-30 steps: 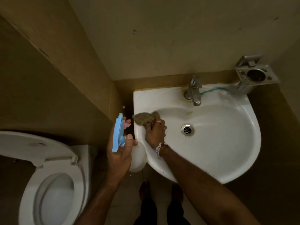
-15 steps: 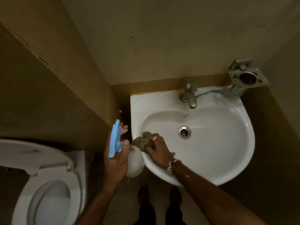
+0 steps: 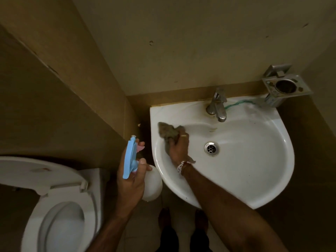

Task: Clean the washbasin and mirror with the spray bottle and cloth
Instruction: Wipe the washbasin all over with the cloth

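A white corner washbasin point(image 3: 254, 179) is fixed to the wall, with a metal tap point(image 3: 217, 106) at its back and a steel drain point(image 3: 211, 149) in the bowl. My right hand point(image 3: 179, 148) presses a brown-grey cloth point(image 3: 168, 132) against the basin's left inner wall and rim. My left hand point(image 3: 130, 180) holds a spray bottle point(image 3: 151, 186) left of the basin; the bottle has a white round body and a blue trigger head point(image 3: 129, 157). No mirror is in view.
A white toilet point(image 3: 60, 215) with its lid raised stands at the lower left. A metal holder point(image 3: 285, 87) is mounted on the wall at the basin's back right, with a green cord point(image 3: 238, 103) beside the tap. My feet point(image 3: 181, 222) stand on the tiled floor below the basin.
My right hand has slid the cloth from the front-left rim up toward the back left of the basin. The spray bottle in my left hand has stayed about where it was.
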Action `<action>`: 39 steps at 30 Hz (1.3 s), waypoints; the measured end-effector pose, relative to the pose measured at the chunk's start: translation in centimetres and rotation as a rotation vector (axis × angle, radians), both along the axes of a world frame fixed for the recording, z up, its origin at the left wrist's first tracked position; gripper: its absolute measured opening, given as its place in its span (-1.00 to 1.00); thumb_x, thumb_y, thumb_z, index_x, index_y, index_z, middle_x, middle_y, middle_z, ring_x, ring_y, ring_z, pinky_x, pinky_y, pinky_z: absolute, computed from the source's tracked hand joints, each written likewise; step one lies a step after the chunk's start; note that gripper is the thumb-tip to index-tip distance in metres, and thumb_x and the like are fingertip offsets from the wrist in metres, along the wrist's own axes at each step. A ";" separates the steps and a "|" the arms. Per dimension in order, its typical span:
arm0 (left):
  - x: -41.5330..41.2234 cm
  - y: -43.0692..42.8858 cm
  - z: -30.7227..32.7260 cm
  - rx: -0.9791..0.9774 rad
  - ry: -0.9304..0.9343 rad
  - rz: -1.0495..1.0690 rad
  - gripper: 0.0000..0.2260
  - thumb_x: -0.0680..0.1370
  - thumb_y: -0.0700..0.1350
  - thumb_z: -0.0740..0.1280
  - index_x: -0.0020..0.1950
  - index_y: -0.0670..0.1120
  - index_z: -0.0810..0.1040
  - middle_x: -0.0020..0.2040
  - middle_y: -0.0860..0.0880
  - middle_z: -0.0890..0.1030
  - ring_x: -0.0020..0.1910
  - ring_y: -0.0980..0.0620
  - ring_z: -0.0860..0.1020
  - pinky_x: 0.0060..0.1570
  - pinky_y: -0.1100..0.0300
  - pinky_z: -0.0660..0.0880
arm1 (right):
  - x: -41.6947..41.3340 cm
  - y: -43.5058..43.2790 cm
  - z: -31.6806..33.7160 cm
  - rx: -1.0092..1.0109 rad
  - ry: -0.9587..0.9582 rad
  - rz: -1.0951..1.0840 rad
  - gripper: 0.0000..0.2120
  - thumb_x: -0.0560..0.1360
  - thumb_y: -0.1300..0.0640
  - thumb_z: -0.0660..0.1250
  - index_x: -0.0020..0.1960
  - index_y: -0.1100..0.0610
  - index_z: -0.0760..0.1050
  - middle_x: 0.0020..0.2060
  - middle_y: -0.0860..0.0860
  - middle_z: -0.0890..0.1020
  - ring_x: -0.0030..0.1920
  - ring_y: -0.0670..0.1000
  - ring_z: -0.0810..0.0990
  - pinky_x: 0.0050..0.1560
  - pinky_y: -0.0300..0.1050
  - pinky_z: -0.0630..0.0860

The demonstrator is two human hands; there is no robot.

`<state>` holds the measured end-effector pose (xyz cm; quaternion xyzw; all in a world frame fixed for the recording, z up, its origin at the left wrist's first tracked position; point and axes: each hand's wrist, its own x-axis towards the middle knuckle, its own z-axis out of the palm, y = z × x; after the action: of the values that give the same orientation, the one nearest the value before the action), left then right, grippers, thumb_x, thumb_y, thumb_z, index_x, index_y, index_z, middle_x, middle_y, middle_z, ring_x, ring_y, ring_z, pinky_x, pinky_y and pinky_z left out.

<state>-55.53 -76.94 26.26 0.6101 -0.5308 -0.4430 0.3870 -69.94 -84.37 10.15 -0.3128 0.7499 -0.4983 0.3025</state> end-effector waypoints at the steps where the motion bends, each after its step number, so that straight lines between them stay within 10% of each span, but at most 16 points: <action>1: 0.0 -0.1 0.1 -0.004 -0.009 -0.001 -0.76 0.57 -0.32 0.23 0.16 -0.45 0.46 -0.23 0.12 0.61 -0.18 0.49 0.51 -0.21 0.64 0.36 | 0.8 0.5 0.4 0.055 0.036 0.078 -0.54 0.49 0.15 0.28 0.38 0.19 0.40 0.18 0.19 0.50 0.18 0.12 0.48 0.27 0.06 0.39; 5: 0.0 0.1 0.5 -0.048 -0.034 -0.006 -0.73 0.57 -0.34 0.23 0.24 -0.42 0.40 -0.13 -0.19 0.59 -0.20 0.42 0.54 -0.16 0.60 0.38 | 0.3 2.8 1.4 0.131 0.092 0.350 -0.44 0.44 -0.03 0.28 0.42 0.06 0.40 0.24 0.12 0.47 0.25 0.15 0.44 0.33 0.05 0.35; 12: -0.9 1.3 0.1 -0.053 -0.034 0.022 -0.72 0.57 -0.33 0.25 0.27 -0.35 0.39 -0.32 0.00 0.60 -0.26 0.35 0.57 -0.13 0.56 0.41 | -0.8 8.0 2.2 0.175 0.182 0.705 -0.50 0.55 -0.26 0.15 0.43 -0.10 0.36 0.27 0.04 0.42 0.27 0.09 0.38 0.30 0.06 0.34; 15: -1.2 2.0 0.1 -0.070 -0.022 0.009 -0.71 0.57 -0.31 0.25 0.28 -0.33 0.38 -0.13 -0.24 0.63 -0.25 0.32 0.59 -0.13 0.54 0.42 | -0.8 9.1 2.4 0.185 0.200 0.725 -0.38 0.51 -0.41 -0.04 0.35 -0.09 0.43 0.19 0.01 0.46 0.22 0.08 0.41 0.25 0.04 0.36; 23: -2.3 4.9 0.9 -0.088 -0.052 -0.004 -0.65 0.57 -0.25 0.26 0.24 -0.48 0.37 0.00 -0.41 0.55 -0.16 0.46 0.53 -0.10 0.63 0.36 | -2.5 12.6 3.0 0.189 0.263 0.823 -0.31 0.24 -0.30 0.29 0.32 -0.06 0.46 0.11 0.02 0.45 0.11 0.11 0.48 0.14 0.02 0.49; 30: -3.7 6.5 0.9 -0.029 -0.099 0.016 -0.76 0.59 -0.28 0.21 0.14 -0.45 0.47 -0.23 0.49 0.55 -0.14 0.56 0.46 -0.15 0.66 0.33 | -8.2 16.6 3.5 0.111 0.281 1.084 -0.42 0.23 -0.01 0.56 0.22 -0.03 0.51 0.03 0.03 0.47 0.02 0.07 0.51 0.07 -0.04 0.48; 39: -6.8 6.5 1.4 -0.032 -0.037 0.017 -0.78 0.59 -0.29 0.21 0.07 -0.46 0.50 -0.22 0.54 0.51 -0.13 0.53 0.47 -0.06 0.40 0.39 | -21.2 19.0 5.6 0.315 0.311 1.249 -0.48 0.17 -0.17 0.41 0.11 -0.06 0.59 -0.03 -0.02 0.59 -0.04 -0.06 0.57 0.04 -0.12 0.51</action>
<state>-62.38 -70.47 27.64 0.6164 -0.5396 -0.4196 0.3908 -91.13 -65.36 15.70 -0.7090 0.5267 -0.0626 0.4648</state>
